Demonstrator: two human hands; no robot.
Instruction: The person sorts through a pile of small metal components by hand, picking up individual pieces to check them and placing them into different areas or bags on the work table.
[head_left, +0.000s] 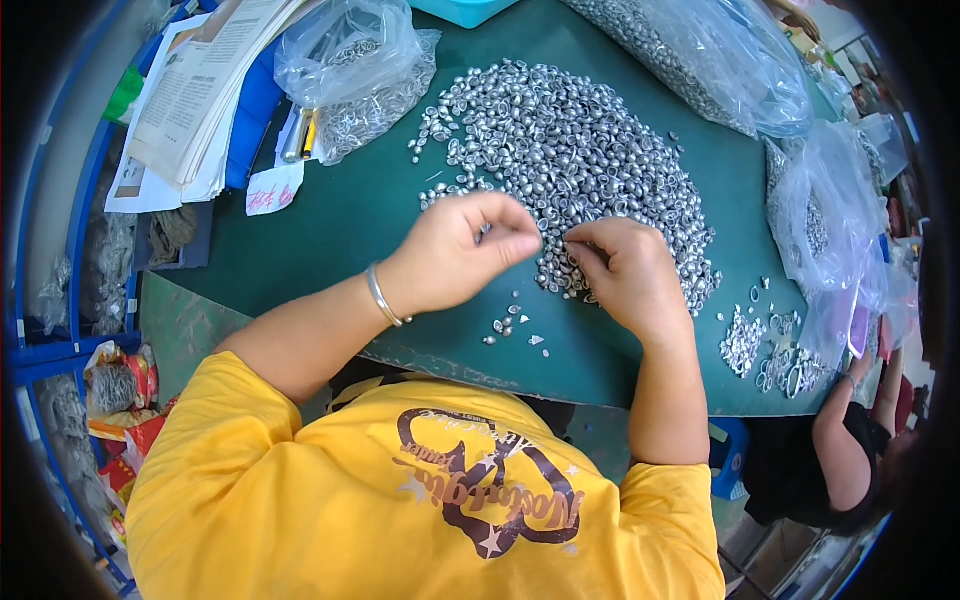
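A wide heap of small silvery metal pieces [590, 140], rounded and cup-like, is spread over the green tabletop [340, 230]. At the heap's near edge my left hand [462, 245], with a bangle on its wrist, is closed with thumb and forefinger drawn together. Whatever it holds is too small or hidden to name. My right hand [635, 275] pinches just to the right of it, over the heap's front, and a tiny dark bit may show at its fingertips. A gap separates the two hands. Several loose metal pieces [507, 325] lie closer to me, below the left hand.
Clear bags of metal parts stand at the back left [385, 95], back right [690, 60] and right [820, 220]. Smaller piles of flat pieces [742, 342] and rings [792, 372] lie right. Papers [195, 100] rest at the left. Another person [840, 450] sits at the far right.
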